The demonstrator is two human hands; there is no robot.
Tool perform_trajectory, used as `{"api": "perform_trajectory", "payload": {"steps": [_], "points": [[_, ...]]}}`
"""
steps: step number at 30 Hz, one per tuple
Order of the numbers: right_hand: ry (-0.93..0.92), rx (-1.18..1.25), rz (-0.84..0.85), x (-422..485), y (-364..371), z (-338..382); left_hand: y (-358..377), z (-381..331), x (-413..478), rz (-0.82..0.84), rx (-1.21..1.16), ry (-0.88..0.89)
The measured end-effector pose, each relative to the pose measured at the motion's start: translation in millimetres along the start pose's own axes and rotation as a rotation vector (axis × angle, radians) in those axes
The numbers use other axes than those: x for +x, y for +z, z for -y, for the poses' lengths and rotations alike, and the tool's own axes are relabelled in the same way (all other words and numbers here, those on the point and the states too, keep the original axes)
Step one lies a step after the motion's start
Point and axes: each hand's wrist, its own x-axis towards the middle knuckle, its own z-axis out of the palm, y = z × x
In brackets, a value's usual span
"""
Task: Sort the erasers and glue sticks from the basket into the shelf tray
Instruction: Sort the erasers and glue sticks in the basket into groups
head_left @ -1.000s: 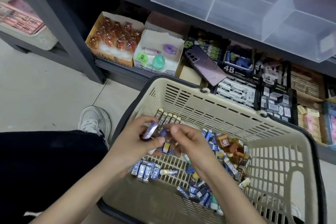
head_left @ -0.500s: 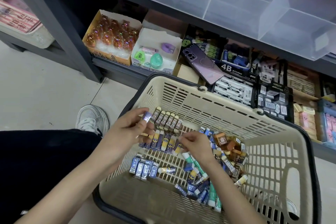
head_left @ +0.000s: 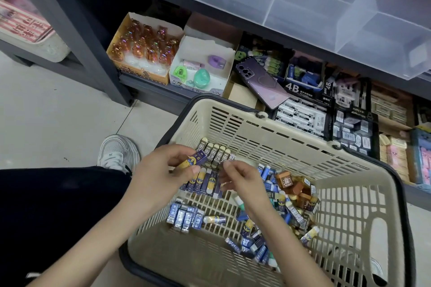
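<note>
A beige plastic basket (head_left: 268, 128) sits on the floor in front of me. Inside lie a row of 2B erasers (head_left: 215, 154), a row of purple-and-yellow erasers (head_left: 205, 183), blue-wrapped erasers (head_left: 184, 216), brown cube erasers (head_left: 298, 190) and glue sticks (head_left: 240, 201) in a loose pile. My left hand (head_left: 161, 179) pinches one purple-and-yellow eraser (head_left: 192, 161) between thumb and fingers above the rows. My right hand (head_left: 240, 177) hovers beside it with fingers curled, holding nothing that I can see. A clear divided shelf tray (head_left: 303, 7) hangs above.
The low shelf behind the basket holds a phone (head_left: 261, 81), boxes of 4B erasers (head_left: 300, 114), a white box of sharpeners (head_left: 200, 65) and an orange box of trinkets (head_left: 144, 44). A dark shelf post (head_left: 88, 37) stands left. My shoe (head_left: 116, 154) rests on the tiled floor.
My left hand turned the purple-and-yellow eraser so its printed side shows. My right hand lifted off the eraser row and drew toward the left hand.
</note>
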Motion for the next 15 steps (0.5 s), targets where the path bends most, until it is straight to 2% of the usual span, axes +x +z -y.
{"api": "perform_trajectory", "payload": {"steps": [2, 4, 6, 9, 12, 15], "points": [[0.0, 0.27, 0.172, -17, 1, 30, 6, -1, -2, -0.027, 0.071, 0.094], [-0.039, 0.322, 0.262, -28, 4, 48, 13, -1, -4, -0.027, 0.136, 0.204], [-0.074, 0.281, 0.241, -29, 4, 53, 16, 2, -6, 0.003, 0.165, 0.279], [-0.017, 0.258, 0.129, -16, -14, 39, 10, 5, -6, 0.006, 0.253, 0.415], [0.097, 0.029, -0.005, 4, -41, 4, -1, 6, -1, -0.199, 0.471, 0.586], [0.176, -0.268, 0.002, 22, -45, -38, -11, 14, 7, -0.353, 0.626, 0.59]]}}
